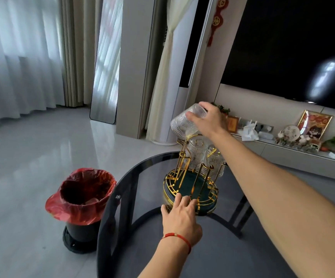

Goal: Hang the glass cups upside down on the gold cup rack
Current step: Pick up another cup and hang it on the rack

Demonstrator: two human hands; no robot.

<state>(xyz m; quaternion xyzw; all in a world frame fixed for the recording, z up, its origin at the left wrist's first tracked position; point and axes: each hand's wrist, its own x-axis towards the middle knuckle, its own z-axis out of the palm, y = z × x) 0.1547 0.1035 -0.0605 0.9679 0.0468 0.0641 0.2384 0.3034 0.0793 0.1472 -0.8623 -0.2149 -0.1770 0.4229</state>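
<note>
The gold cup rack (184,169), with a dark green round base, stands on a dark glass table (146,177). My right hand (208,119) grips a ribbed glass cup (182,125) by its bottom end, tilted mouth-down just above the rack's tall left prong. Two other glass cups (197,151) (215,159) hang upside down on the rack's far side. My left hand (180,215), with a red string on the wrist, rests fingers-spread on the near rim of the rack's base.
A black bin with a red liner (82,191) stands on the floor left of the table. A low cabinet (293,151) with frames, plants and ornaments runs along the right wall under a dark screen (293,47). A mirror (106,63) leans by the curtains.
</note>
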